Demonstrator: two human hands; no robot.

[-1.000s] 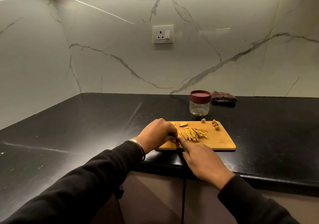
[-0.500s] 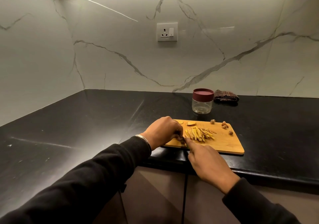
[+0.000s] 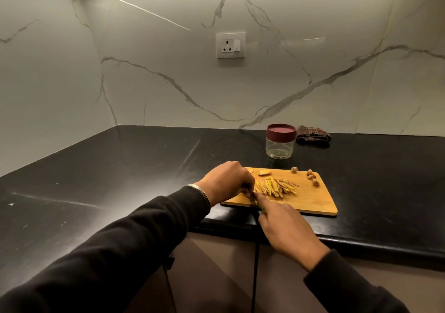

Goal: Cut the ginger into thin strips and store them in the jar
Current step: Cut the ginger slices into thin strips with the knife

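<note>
A pile of thin yellow ginger strips (image 3: 274, 188) lies on the wooden cutting board (image 3: 310, 199) at the counter's front edge. My left hand (image 3: 226, 180) is curled at the board's left end, its fingertips pinching a small ginger piece that is mostly hidden. My right hand (image 3: 284, 226) grips a knife from the front, index finger stretched toward the left fingertips; the blade is almost entirely hidden. A ginger slice (image 3: 265, 173) and brown scraps (image 3: 313, 179) lie along the board's far side. The clear jar (image 3: 280, 141) with a dark red lid stands closed behind the board.
A folded dark checked cloth (image 3: 313, 134) lies to the right of the jar against the marble wall. A wall socket (image 3: 230, 45) sits above. The black counter (image 3: 120, 173) stretches left into a corner, with cabinet doors below its front edge.
The camera has shifted, so the board sits a little further right in view. Both hands stay together at the board's left end, next to the strip pile.
</note>
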